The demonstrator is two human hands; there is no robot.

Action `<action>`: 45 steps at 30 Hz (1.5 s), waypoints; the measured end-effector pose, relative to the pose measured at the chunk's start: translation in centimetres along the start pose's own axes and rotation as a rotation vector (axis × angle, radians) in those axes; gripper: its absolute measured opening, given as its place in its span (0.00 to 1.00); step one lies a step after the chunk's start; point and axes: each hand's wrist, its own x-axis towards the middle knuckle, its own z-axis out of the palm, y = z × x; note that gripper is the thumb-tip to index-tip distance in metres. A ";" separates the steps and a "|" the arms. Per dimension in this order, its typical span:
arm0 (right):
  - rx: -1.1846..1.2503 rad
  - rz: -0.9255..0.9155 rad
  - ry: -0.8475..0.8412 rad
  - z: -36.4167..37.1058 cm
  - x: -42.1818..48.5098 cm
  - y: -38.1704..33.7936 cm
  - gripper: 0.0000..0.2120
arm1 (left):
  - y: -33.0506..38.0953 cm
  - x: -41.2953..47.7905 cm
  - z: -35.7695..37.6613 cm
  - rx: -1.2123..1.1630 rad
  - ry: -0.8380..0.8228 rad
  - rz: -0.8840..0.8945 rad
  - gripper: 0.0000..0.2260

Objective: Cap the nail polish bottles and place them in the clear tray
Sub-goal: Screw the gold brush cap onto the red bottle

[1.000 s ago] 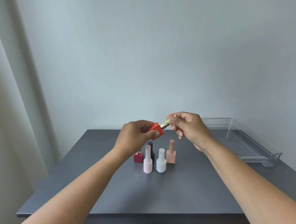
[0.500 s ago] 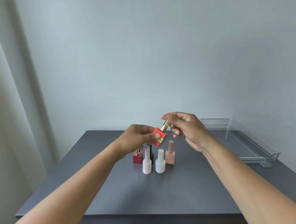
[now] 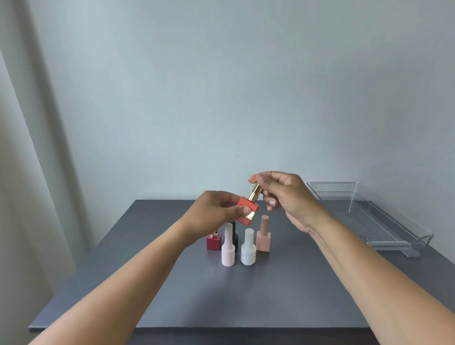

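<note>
The person holds a red square nail polish bottle in the air above the bench, the left hand closed round its body with thumb and fingers pinching the lower faces, and the right hand closed on the gold cap, whose top is pinched between the thumb and forefinger. The bottle is tilted, its cap end leaning up toward the right hand. The step in hand appears to be seating and twisting this cap; to do it well, the left hand should hold the glass steady while the right turns the cap along the line of the neck, since a cap pressed on at an angle could cross its thread or let polish seep. Whether the cap is fully home cannot be told from this view. Just below the left fingers stand five more bottles: a dark red square one with a small gold top, a tall pale pink one, a black one mostly hidden behind it, a white one and a peach one. The clear tray, with nothing seen in it, lies well apart to the right of the right hand, near the bench edge. The bench is a matte dark grey slab, set against a plain pale wall, with a light curtain hanging to the left of the left arm.
</note>
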 end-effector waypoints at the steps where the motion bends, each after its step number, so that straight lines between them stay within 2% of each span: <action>1: 0.020 0.018 -0.050 -0.2 -0.1 -0.1 0.11 | 0.0 -0.1 -0.3 -0.020 -0.039 -0.014 0.08; 3: 0.015 0.031 -0.096 -0.4 -0.2 -0.2 0.15 | 0.0 -0.4 -0.5 -0.031 -0.091 -0.024 0.07; 6: -0.058 -0.010 -0.044 0.1 -0.3 -0.2 0.12 | 0.0 -0.5 -0.4 -0.046 -0.089 -0.015 0.07; 10: -0.126 -0.024 0.072 1.0 -0.3 -0.2 0.12 | 0.1 -0.6 0.2 -0.007 -0.003 -0.014 0.10; 18: -0.208 -0.019 0.166 2.2 -0.5 -0.1 0.10 | 0.1 -1.1 1.1 0.186 0.162 -0.020 0.01; 24: -0.211 -0.009 0.196 2.2 -0.4 0.2 0.10 | 0.1 -1.3 1.6 0.309 0.263 -0.030 0.08; 28: -0.209 -0.014 0.213 2.4 -0.4 0.3 0.10 | 0.2 -1.2 1.9 0.396 0.320 -0.026 0.07; 31: -0.207 -0.008 0.198 2.2 -0.4 0.3 0.10 | 0.1 -1.1 1.8 0.366 0.301 -0.028 0.08; 37: -0.082 0.036 0.061 1.5 -0.7 0.1 0.09 | 0.3 -1.3 1.1 0.211 0.142 -0.022 0.13; 45: -0.055 0.002 0.035 1.8 -0.7 -0.6 0.10 | 0.4 -1.6 0.7 0.131 0.140 -0.029 0.11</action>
